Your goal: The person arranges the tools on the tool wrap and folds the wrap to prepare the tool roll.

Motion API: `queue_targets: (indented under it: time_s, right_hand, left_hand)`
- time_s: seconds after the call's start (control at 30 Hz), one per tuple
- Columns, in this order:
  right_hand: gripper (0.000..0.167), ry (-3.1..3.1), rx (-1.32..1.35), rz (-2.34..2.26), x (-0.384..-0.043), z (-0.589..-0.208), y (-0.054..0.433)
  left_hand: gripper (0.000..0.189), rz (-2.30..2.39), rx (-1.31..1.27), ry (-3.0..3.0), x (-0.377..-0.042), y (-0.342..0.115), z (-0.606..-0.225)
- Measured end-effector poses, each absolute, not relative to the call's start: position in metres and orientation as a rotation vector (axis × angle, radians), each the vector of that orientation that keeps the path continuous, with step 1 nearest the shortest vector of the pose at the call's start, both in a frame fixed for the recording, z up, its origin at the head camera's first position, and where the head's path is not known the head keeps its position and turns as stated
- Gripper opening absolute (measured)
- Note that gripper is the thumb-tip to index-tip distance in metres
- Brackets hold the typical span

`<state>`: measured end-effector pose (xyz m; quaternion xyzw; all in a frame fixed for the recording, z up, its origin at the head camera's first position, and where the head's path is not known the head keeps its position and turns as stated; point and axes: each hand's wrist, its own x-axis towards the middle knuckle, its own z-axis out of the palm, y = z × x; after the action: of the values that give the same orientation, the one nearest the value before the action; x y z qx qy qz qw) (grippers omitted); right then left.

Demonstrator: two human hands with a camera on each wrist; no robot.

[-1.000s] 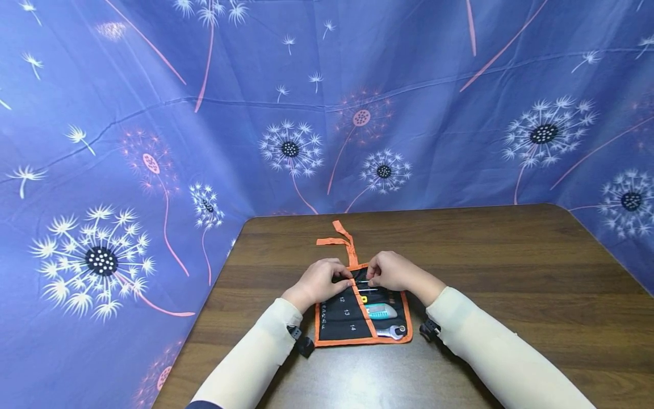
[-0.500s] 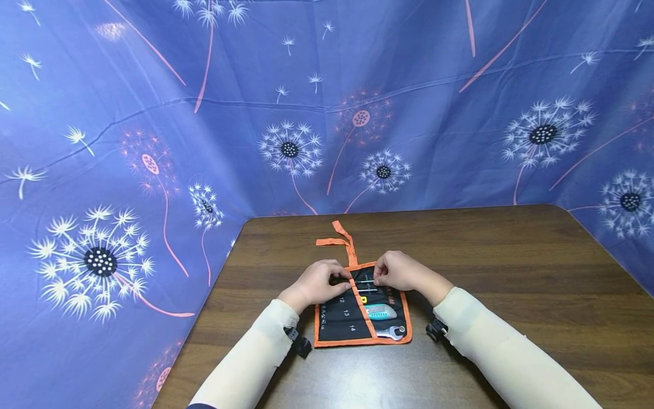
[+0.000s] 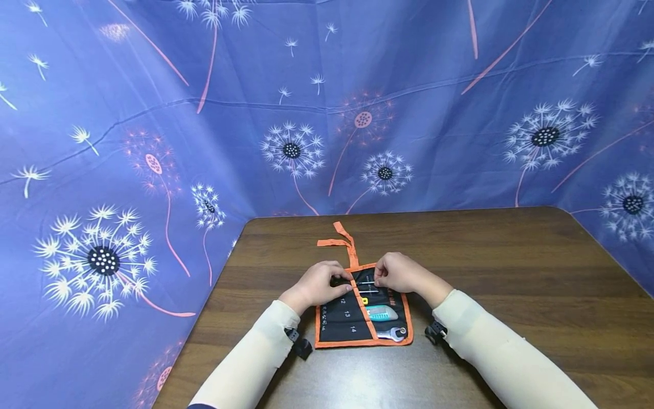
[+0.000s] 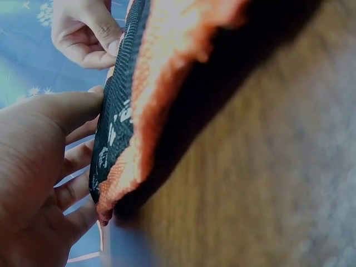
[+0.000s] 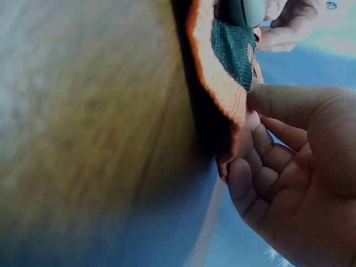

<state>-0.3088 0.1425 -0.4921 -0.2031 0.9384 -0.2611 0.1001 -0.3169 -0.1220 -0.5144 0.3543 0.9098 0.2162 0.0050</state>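
Observation:
A black tool roll (image 3: pixel 332 326) with orange edging lies unrolled on the table, its pockets marked with white numbers. My left hand (image 3: pixel 318 284) pinches the orange pocket edge near the roll's far end. My right hand (image 3: pixel 406 274) pinches the right end of a thin silver shaft (image 3: pixel 365 282), whose left end goes into a pocket. A second thin shaft (image 3: pixel 369 292) lies just below it. Further down sit a yellow piece (image 3: pixel 365 301), a teal utility knife (image 3: pixel 382 313) and an open-ended wrench (image 3: pixel 393 334). The right wrist view shows my thumb (image 5: pixel 289 105) at the roll's edge.
Orange tie straps (image 3: pixel 349 244) stretch from the roll's far edge across the brown wooden table (image 3: pixel 501 255). Behind and left of the table hangs a blue dandelion-print cloth (image 3: pixel 434 113). A small black device (image 3: pixel 436 332) is strapped at each wrist.
My right hand has moved slightly right, and more of the thin silver shaft shows outside the pocket. My left hand stays at the pocket edge.

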Motion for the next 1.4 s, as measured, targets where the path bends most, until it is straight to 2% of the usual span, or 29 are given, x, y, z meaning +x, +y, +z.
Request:
queue_targets:
  time_s: [0.97,1.4]
  right_hand:
    - [0.028,2.797,-0.777,-0.704,-0.310,-0.487,0.113]
    - [0.029,2.777,-0.777,-0.669,-0.314,-0.487,0.104]
  left_hand:
    - [0.021,0.689,1.080,2.849,-0.315,-0.118,-0.514]
    - [0.021,0.674,1.094,2.844,-0.316,-0.119,-0.515]
